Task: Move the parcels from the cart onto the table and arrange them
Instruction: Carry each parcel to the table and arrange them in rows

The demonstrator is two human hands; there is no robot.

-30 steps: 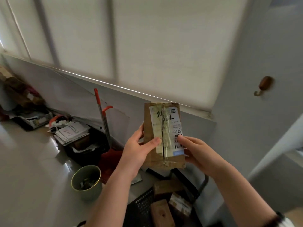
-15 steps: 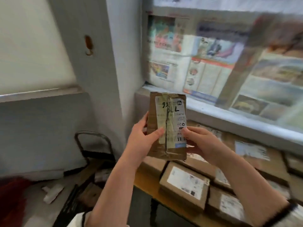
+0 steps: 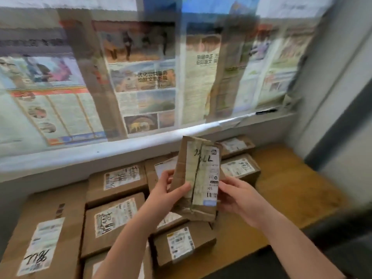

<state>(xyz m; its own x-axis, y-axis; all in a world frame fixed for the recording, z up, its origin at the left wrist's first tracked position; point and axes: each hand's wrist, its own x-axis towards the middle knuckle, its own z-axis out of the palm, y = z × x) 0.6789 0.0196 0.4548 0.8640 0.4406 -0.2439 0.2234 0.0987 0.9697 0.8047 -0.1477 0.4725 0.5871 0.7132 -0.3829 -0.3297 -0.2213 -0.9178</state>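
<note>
Gripping a flat brown cardboard parcel [image 3: 198,179] upright, the left hand [image 3: 165,196] and right hand [image 3: 240,200] pinch its edges. Labelled brown boxes [image 3: 114,220] crowd the wooden surface [image 3: 285,178] below.

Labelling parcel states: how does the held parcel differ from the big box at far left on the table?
The held parcel is upright in the air, in the grip of the left hand and right hand; the far-left box lies flat on the table. The held parcel looks smaller, slimmer and creased; the far-left box looks broad and smooth. Both are brown cardboard with white, handwritten labels.
</note>
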